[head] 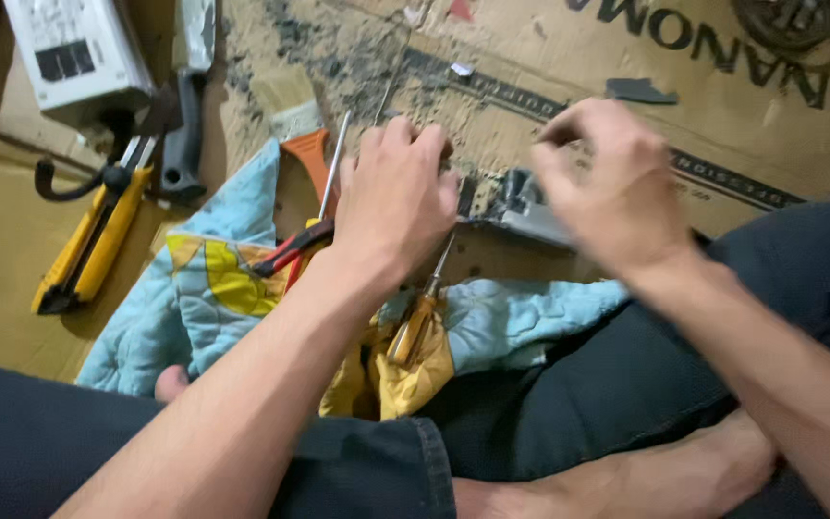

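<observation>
**At cardboard centre: both hands on grey metal part**

On the flattened cardboard (492, 58), between the knees: grey metal part (521, 207), lying just past the quilted cloth's (213, 298) far edge. Left hand (394, 197) pressed down on the part's left end, fingers curled together. Right hand (612, 183) blurred above its right end, fingertips bunched as if pinching; what's pinched — cannot tell. Amber-handled screwdriver (415, 322) on the cloth under the left wrist. Red-handled screwdriver (305, 231) beside it. Yellow utility knife (88, 245) toward the left edge.
</observation>
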